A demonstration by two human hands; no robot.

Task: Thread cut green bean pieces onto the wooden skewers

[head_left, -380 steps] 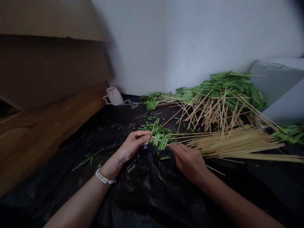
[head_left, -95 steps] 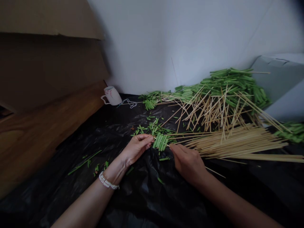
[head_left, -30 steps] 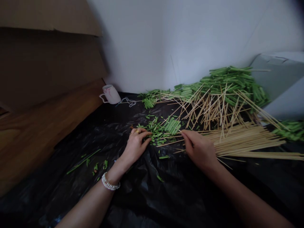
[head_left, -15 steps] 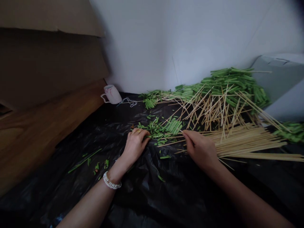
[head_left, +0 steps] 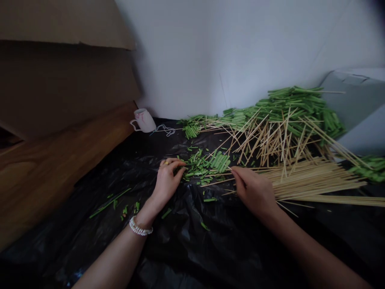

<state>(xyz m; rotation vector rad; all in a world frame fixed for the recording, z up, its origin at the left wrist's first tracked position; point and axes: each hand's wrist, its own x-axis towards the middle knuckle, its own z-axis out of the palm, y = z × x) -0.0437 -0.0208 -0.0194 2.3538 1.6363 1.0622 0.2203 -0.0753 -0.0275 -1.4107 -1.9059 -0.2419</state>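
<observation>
Pinched in my right hand (head_left: 254, 186) is the end of a thin bamboo skewer. A row of short green stem pieces (head_left: 220, 161), side by side, is threaded on that skewer, just left of my fingertips. My left hand (head_left: 168, 178) is at the left edge of a scatter of loose cut green stems (head_left: 197, 170). Its thumb and forefinger come together in a pinch, and what lies between the tips is too small to make out. A beaded bracelet (head_left: 140, 226) circles the left wrist.
Bare bamboo skewers (head_left: 319, 178) lie in a bundle on the right. Behind them, filled skewers are heaped in a green pile (head_left: 300, 108) against the white wall. A mug (head_left: 144, 120) stands back left beside a cardboard box (head_left: 66, 80). Black plastic sheet (head_left: 192, 253) covers the surface.
My left hand has shifted slightly left, away from the threaded row. A green piece now shows on the plastic by the left wrist. The right hand keeps its grip on the skewer.
</observation>
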